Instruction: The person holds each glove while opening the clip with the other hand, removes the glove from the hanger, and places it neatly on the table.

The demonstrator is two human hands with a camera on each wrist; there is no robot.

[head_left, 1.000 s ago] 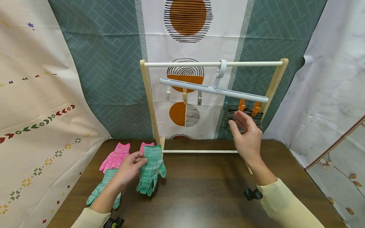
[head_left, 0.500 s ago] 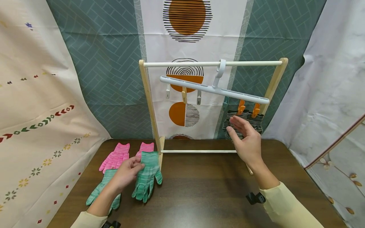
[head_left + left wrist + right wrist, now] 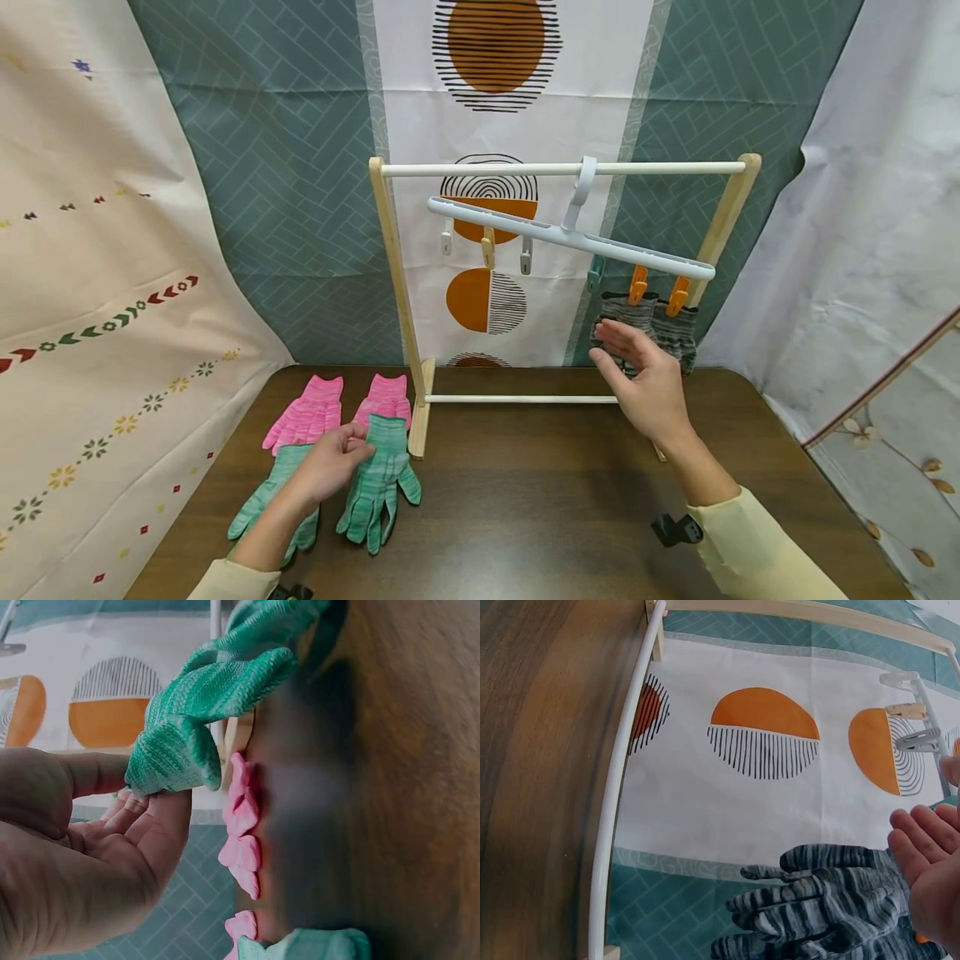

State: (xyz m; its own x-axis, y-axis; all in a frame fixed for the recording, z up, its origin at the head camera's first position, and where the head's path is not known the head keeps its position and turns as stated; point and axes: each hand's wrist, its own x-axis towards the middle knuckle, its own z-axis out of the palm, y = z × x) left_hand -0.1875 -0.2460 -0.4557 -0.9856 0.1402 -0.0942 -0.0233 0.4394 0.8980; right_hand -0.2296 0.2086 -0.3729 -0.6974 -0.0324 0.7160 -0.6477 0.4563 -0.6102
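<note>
A green striped glove (image 3: 384,467) hangs fingers-down from my left hand (image 3: 330,467). Thumb and fingers pinch it near the cuff, as the left wrist view shows, and it is raised off the table. My right hand (image 3: 647,385) has loosely extended fingers and holds nothing. It is in front of a pair of dark grey striped gloves (image 3: 677,332), partly covering them. Orange clips (image 3: 638,285) fasten that pair to the right end of a pale hanger (image 3: 570,237). Another green glove (image 3: 266,493) lies on the table, partly behind my left forearm.
Two pink gloves (image 3: 313,408) lie at the table's back left. The hanger hooks onto the top rail of a wooden rack (image 3: 397,275), tilting down rightward. White, yellow (image 3: 489,248), grey and teal (image 3: 596,272) clips hang from it without gloves. Patterned cloths surround the brown table (image 3: 525,517).
My left hand has lowered the green glove and shifted it slightly left, uncovering more of the pink glove behind. My right hand has dropped a little, away from the clips; the hanger has swung slightly.
</note>
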